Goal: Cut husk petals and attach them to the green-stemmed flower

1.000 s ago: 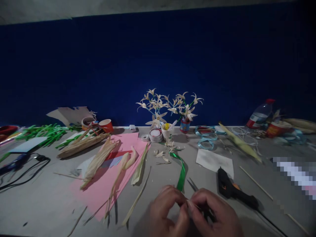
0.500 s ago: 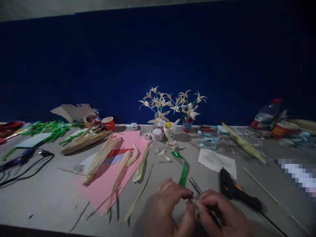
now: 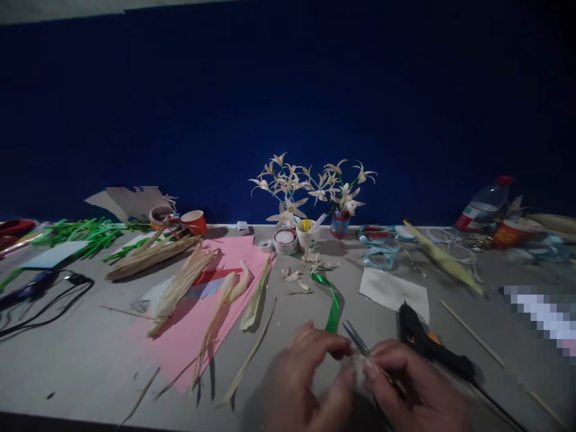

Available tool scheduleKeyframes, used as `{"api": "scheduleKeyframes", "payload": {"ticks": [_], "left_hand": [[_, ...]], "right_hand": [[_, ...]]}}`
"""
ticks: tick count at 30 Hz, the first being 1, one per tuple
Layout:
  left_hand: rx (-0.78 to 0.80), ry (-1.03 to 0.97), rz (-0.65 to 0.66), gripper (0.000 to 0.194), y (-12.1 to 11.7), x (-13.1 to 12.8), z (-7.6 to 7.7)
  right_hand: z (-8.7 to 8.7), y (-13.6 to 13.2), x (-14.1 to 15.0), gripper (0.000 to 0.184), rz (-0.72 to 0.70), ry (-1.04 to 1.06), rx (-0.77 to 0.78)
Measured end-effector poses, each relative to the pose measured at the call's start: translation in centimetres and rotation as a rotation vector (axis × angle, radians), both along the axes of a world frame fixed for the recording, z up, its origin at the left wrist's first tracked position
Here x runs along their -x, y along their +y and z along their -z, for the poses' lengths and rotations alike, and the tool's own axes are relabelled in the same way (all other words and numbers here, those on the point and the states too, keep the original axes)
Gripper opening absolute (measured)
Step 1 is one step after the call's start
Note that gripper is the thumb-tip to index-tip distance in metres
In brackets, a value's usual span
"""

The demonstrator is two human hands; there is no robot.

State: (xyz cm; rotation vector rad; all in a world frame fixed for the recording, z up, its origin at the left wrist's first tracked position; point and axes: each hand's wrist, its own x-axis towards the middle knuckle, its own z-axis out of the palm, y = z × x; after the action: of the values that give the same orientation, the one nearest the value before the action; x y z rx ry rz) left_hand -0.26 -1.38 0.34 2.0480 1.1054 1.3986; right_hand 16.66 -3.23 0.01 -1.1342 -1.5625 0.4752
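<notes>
Close to the table's front edge, my left hand (image 3: 310,378) has its thumb and forefinger curled round a small pale strip (image 3: 359,363), which looks like corn husk. The fingertips of my right hand (image 3: 411,384) pinch the other side of this strip. Scissors (image 3: 356,338) point away from me just beyond the fingertips. My right hand covers their handles, so I cannot tell whether it holds them or they lie beneath it. A green ribbon (image 3: 333,306) runs up the table behind my left hand.
A black glue gun (image 3: 418,333) lies right of my hands, near a thin stick (image 3: 472,334) and white paper (image 3: 393,293). Dried corn husks (image 3: 184,291) rest on pink paper (image 3: 180,354) at left. Husk flowers (image 3: 290,210) stand in cups at the back.
The pale strip shows more between my fingertips, and my left thumb and forefinger are slightly farther apart. My right hand has shifted a little right. The view has tilted slightly.
</notes>
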Motion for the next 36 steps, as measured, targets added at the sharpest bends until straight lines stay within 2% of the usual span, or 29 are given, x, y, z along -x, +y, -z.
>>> {"api": "scheduleKeyframes", "payload": {"ticks": [2,5,10,14,18,22,27,29,32,36], "left_hand": [[-0.033,-0.008,0.039,0.021,-0.1,-1.1,-0.1],[-0.040,-0.101,-0.031,0.016,0.0,-2.2,0.7],[0.037,-0.103,-0.047,0.018,-0.1,-1.5,2.0],[0.072,-0.081,-0.134,0.018,-0.3,-0.5,1.3],[0.020,-0.062,-0.031,0.015,-0.4,-1.1,0.2],[-0.033,0.025,0.002,0.016,-0.3,-1.7,0.6],[0.054,-0.017,-0.139,0.016,-0.2,-0.5,1.2],[0.050,0.004,-0.059,0.010,-0.1,-0.4,0.9],[-0.068,0.060,0.083,0.019,0.0,-0.9,0.2],[-0.152,0.087,0.075,0.022,0.3,-1.5,-0.1]], "right_hand": [[0.2,0.1,0.3,0.014,-0.008,0.013,-0.003],[0.3,0.1,0.6,0.015,0.015,-0.047,-0.056],[0.8,-0.2,0.5,0.016,0.020,-0.091,-0.162],[0.9,-0.3,0.5,0.014,0.113,-0.002,-0.127],[0.7,-0.3,0.6,0.013,0.043,0.008,-0.085],[0.8,-0.3,0.4,0.013,0.064,0.009,-0.069],[0.6,-0.2,-0.6,0.012,0.189,0.092,-0.053],[0.3,-0.1,-0.7,0.012,0.147,0.117,-0.024],[0.0,-0.1,-0.4,0.012,0.030,0.150,0.001],[0.0,-0.2,-0.2,0.010,-0.003,0.035,0.026]]}}
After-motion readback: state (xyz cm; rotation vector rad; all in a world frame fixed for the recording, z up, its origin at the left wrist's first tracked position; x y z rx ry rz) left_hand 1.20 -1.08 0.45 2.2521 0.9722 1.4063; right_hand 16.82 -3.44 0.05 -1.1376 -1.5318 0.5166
